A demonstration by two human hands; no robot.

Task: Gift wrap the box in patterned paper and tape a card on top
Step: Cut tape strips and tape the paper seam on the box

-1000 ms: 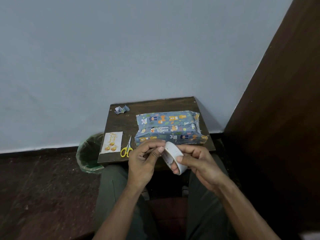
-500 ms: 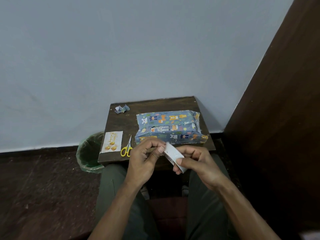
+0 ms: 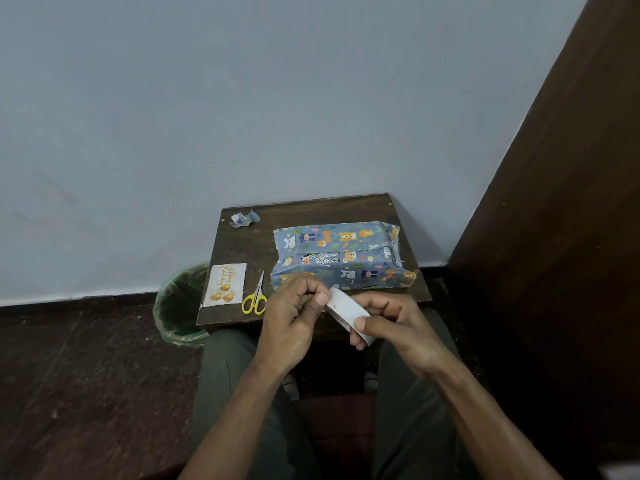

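Observation:
The box (image 3: 341,258), wrapped in blue paper printed with cartoon animals, lies on the right half of a small dark wooden table (image 3: 252,251). Just in front of it, over the table's near edge, my right hand (image 3: 391,323) holds a white roll of tape (image 3: 348,313), thumb on its outer face. My left hand (image 3: 292,313) has its fingers curled, and its thumb and fingertips pick at the roll's upper end. A white card (image 3: 225,285) with gold balloons lies flat at the table's front left corner.
Yellow-handled scissors (image 3: 255,297) lie between the card and the box. Paper scraps (image 3: 244,219) sit at the table's back left corner. A green-lined bin (image 3: 180,306) stands on the floor left of the table. A brown wooden panel (image 3: 561,237) rises on the right.
My right hand has turned the tape roll, so it now shows edge-on instead of as an open ring. My left thumb keeps working at its end. Nothing on the table has moved.

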